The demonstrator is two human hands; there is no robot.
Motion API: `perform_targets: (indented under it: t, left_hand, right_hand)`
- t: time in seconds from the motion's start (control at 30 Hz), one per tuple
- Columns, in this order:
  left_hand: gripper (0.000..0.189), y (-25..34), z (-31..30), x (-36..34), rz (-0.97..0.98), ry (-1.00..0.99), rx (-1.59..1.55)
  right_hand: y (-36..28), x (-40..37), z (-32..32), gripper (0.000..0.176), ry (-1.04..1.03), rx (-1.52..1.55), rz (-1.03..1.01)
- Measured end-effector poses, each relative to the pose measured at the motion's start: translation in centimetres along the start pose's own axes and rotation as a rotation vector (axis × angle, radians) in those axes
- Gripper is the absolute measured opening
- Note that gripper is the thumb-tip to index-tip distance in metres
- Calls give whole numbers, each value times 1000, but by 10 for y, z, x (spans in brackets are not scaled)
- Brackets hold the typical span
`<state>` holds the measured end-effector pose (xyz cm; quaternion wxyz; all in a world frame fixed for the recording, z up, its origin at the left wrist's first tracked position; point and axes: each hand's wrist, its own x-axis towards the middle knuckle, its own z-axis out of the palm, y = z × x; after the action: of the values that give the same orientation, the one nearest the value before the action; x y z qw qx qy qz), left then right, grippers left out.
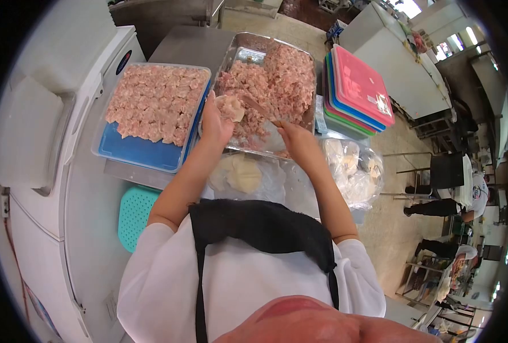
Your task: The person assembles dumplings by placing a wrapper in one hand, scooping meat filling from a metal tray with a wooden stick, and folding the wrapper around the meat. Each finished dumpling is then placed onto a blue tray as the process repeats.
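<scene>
Meat-topped wrapper (230, 107) rests in the left hand (217, 124).

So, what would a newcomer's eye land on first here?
Probably the metal pan heaped with pink minced meat, straight ahead of the person. Left of it, a blue-looking tray carries tightly packed meat-topped pieces; right of it sits a bright plastic stack, pink on top. At the pan, the left hand holds a filled wrapper, the right hand a flat tool.
</scene>
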<state>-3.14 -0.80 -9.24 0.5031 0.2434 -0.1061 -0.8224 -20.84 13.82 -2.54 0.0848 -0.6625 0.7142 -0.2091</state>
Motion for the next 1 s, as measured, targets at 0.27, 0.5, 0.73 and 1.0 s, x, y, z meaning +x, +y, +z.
perform_targets:
  t: [0.27,0.5,0.73,1.0]
  left_hand:
    - [67,1,33,-23,-73,-33,-5]
    - [45,11,44,-37,-63,-161,-55]
    - [86,16,66,-70,564,-528,1204]
    - [54,12,100,-87,397,-679,1507]
  right_hand:
    - [-27,-11,-46,21,-72,-282,-90]
    - [7,-7,-36,26,113,136,-293]
    - [16,-22,-86,36,-279,634,57]
    - [30,-47,-125,32,-318,532,-101]
